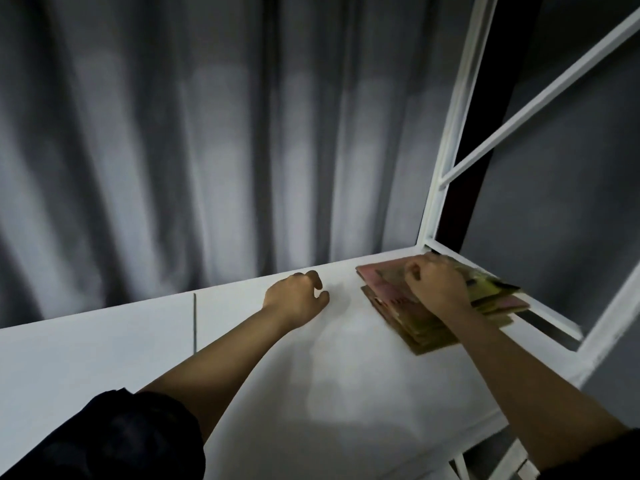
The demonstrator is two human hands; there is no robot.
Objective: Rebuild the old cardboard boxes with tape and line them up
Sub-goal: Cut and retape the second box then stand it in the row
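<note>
The head view looks down along both bare forearms onto a white tabletop (259,393), with a grey pleated curtain (207,150) hanging just behind its far edge.

At the right rear corner of the tabletop lies a stack of flattened cardboard boxes (398,308), brown and reddish with some yellow-green print on the far sheets. The stack lies flat, and its right end reaches over the tabletop's edge toward a white metal frame (446,143) that rises from that corner, with a slanted white bar crossing to the right.

The right hand (438,284) rests on top of the stack, fingers curled down over the upper sheets near the far edge; it appears to grip them, though the fingertips are hidden and motion blur smears the cardboard there.

The left hand (298,299) hovers or rests on the bare tabletop just left of the stack, not touching the cardboard. Its fingers are loosely curled with the thumb apart, and it holds nothing.

A thin dark seam (194,322) runs across the tabletop further left. Dark sleeves (114,441) cover both upper arms at the lower corners.
</note>
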